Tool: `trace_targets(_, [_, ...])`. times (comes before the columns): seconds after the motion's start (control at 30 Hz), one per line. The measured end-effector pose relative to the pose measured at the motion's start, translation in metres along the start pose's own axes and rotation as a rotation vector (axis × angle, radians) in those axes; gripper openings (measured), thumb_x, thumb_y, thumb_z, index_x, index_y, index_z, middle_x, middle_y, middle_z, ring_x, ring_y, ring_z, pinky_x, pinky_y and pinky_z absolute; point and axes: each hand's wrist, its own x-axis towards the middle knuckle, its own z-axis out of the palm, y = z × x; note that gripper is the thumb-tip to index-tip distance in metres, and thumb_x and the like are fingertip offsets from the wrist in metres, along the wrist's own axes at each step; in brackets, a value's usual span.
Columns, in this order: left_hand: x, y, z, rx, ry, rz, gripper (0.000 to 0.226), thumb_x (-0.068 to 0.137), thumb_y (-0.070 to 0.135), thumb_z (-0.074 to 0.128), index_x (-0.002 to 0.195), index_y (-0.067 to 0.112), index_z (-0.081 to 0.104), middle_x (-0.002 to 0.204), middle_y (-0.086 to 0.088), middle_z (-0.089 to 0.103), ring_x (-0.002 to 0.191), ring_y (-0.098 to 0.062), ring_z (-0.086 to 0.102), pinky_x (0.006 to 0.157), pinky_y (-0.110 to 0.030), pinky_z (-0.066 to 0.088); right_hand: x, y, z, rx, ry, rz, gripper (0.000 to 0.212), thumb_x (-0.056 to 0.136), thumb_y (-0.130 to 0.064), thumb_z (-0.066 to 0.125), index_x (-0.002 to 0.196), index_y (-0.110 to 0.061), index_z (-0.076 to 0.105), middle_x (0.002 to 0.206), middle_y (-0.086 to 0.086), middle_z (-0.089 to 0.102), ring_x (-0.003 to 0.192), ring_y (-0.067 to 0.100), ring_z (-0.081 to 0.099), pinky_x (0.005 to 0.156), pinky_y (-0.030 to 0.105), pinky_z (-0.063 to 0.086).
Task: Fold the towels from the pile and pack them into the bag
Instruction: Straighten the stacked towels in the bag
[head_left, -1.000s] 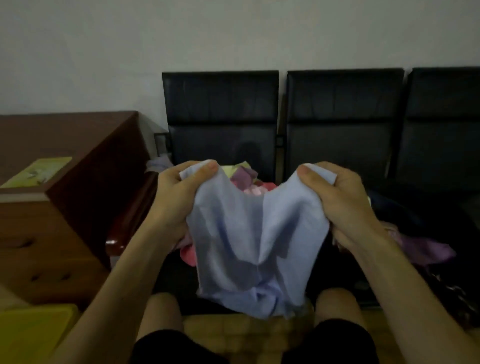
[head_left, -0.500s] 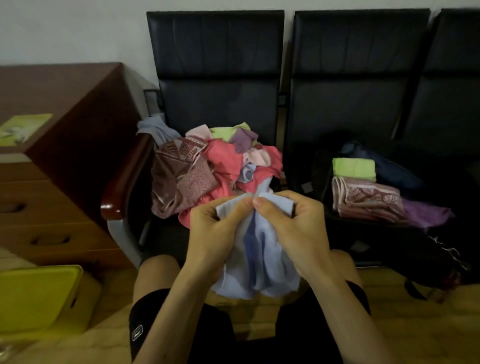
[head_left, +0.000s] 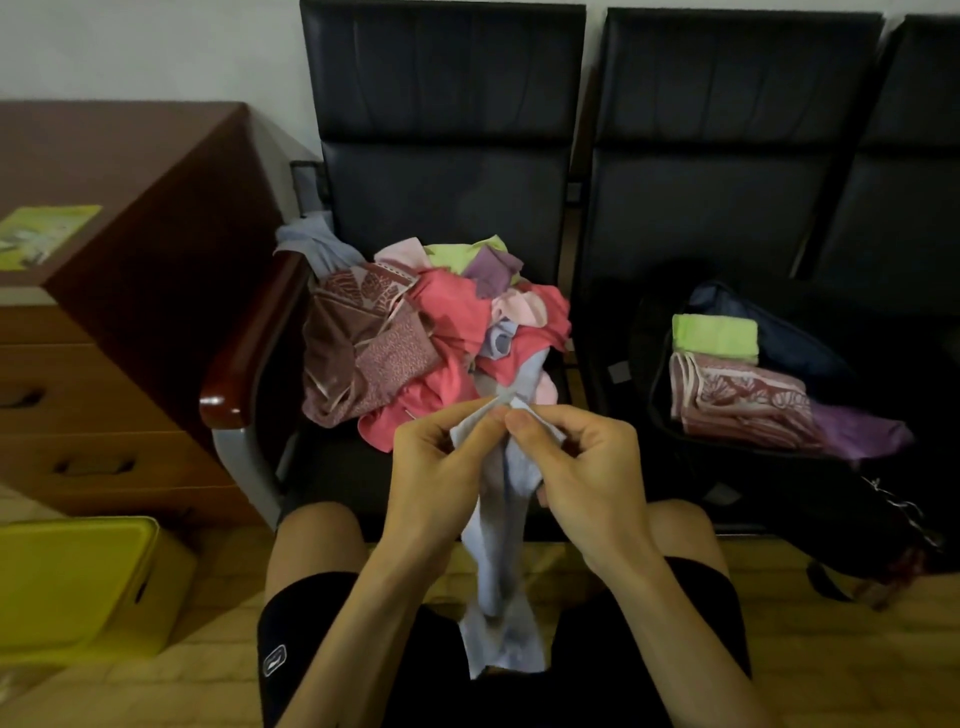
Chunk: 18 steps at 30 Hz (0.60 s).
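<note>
A light blue towel hangs folded lengthwise between my knees. My left hand and my right hand pinch its two top corners together, thumbs almost touching. Behind them, on the left black seat, lies the pile of towels: pink, maroon patterned, purple, lime and blue ones jumbled together. On the middle seat a black bag lies open. Inside it a folded lime towel rests above a folded maroon patterned towel, with a purple towel beside them.
A row of black chairs stands against the wall, with a wooden armrest on the left. A brown wooden desk with drawers is further left. A yellow box sits on the floor at lower left.
My hands came together, bringing the blue towel's two corners to meet, and lowered. The towel went from spread wide to hanging narrow. The view tilted down, revealing the pile and bag.
</note>
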Motion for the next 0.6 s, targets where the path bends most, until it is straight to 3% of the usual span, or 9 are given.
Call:
trace_targets(0.13, [0.001, 0.000, -0.001, 0.019, -0.062, 0.013, 0.022, 0.098, 0.012, 0.058, 0.114, 0.009, 0.073, 0.102, -0.002, 0.076, 0.102, -0.015, 0.071, 0.087, -0.028, 0.056, 0.000, -0.008, 0.001, 0.071, -0.001, 0.006, 0.022, 0.090, -0.030, 0.067, 0.088, -0.011, 0.077, 0.068, 0.003, 0.071, 0.062, 0.015, 0.068, 0.058, 0.026, 0.055])
trace_targets(0.23, [0.001, 0.001, -0.003, -0.020, -0.124, 0.002, 0.023, 0.095, 0.012, 0.061, 0.116, 0.015, 0.071, 0.105, -0.002, 0.076, 0.104, -0.017, 0.071, 0.089, -0.035, 0.057, 0.000, -0.017, -0.001, 0.207, -0.058, 0.136, 0.042, 0.080, -0.050, 0.057, 0.087, -0.013, 0.078, 0.077, 0.006, 0.076, 0.073, 0.019, 0.073, 0.058, 0.025, 0.056])
trace_targets(0.33, [0.001, 0.001, -0.005, -0.058, -0.202, 0.033, 0.035, 0.082, 0.011, 0.071, 0.117, 0.018, 0.068, 0.109, -0.001, 0.075, 0.105, -0.018, 0.070, 0.085, -0.031, 0.057, 0.001, -0.023, -0.003, 0.295, -0.081, 0.261, 0.058, 0.071, -0.064, 0.050, 0.091, -0.017, 0.077, 0.087, 0.007, 0.077, 0.083, 0.017, 0.075, 0.065, 0.029, 0.060])
trace_targets(0.4, [0.002, -0.001, -0.007, -0.025, -0.239, 0.047, 0.046, 0.076, 0.007, 0.077, 0.119, 0.017, 0.067, 0.109, -0.004, 0.075, 0.104, -0.020, 0.071, 0.087, -0.032, 0.057, 0.001, -0.026, -0.007, 0.316, -0.114, 0.250, 0.051, 0.076, -0.063, 0.042, 0.083, -0.026, 0.076, 0.085, 0.004, 0.077, 0.084, 0.014, 0.075, 0.071, 0.027, 0.060])
trace_targets(0.47, [0.004, -0.002, -0.006, 0.029, -0.227, 0.059, 0.049, 0.079, 0.002, 0.077, 0.125, 0.014, 0.065, 0.113, -0.005, 0.073, 0.107, -0.020, 0.070, 0.089, -0.034, 0.057, 0.002, -0.028, -0.009, 0.334, -0.158, 0.238, 0.050, 0.081, -0.061, 0.036, 0.078, -0.029, 0.075, 0.084, 0.002, 0.078, 0.085, 0.013, 0.074, 0.067, 0.023, 0.059])
trace_targets(0.6, [0.008, -0.005, -0.004, 0.049, -0.139, 0.075, 0.028, 0.095, 0.004, 0.059, 0.115, 0.021, 0.070, 0.104, -0.001, 0.075, 0.099, -0.012, 0.071, 0.080, -0.023, 0.054, 0.006, -0.020, -0.009, 0.342, -0.164, 0.268, 0.044, 0.089, -0.051, 0.043, 0.092, -0.020, 0.073, 0.091, 0.006, 0.077, 0.086, 0.018, 0.074, 0.063, 0.026, 0.058])
